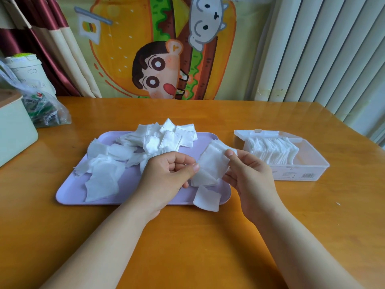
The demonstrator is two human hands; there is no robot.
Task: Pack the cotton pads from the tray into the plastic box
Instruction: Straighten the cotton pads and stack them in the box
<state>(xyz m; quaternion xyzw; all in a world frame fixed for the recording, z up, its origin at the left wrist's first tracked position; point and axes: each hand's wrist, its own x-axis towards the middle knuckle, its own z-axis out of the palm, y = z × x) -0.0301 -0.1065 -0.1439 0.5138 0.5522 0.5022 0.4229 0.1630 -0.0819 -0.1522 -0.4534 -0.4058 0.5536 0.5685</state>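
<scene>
A lilac tray (pixel 68 190) lies on the wooden table with several loose white cotton pads (pixel 158 136) heaped on it. One pad (pixel 206 198) hangs over the tray's near right rim. My left hand (pixel 166 174) and my right hand (pixel 248 172) hold a small stack of pads (pixel 212 163) between them above the tray's right end; the left thumb pinches its left edge, the right thumb and fingers grip its right edge. The clear plastic box (pixel 308 174) stands to the right, lid open, with a row of pads (pixel 273 151) standing inside.
A pale green box (pixel 14 130) sits at the table's left edge, with a plastic bag of packets (pixel 41 107) and a paper cup (pixel 27 69) behind it. A cartoon cloth hangs behind the table, and vertical blinds are at the right.
</scene>
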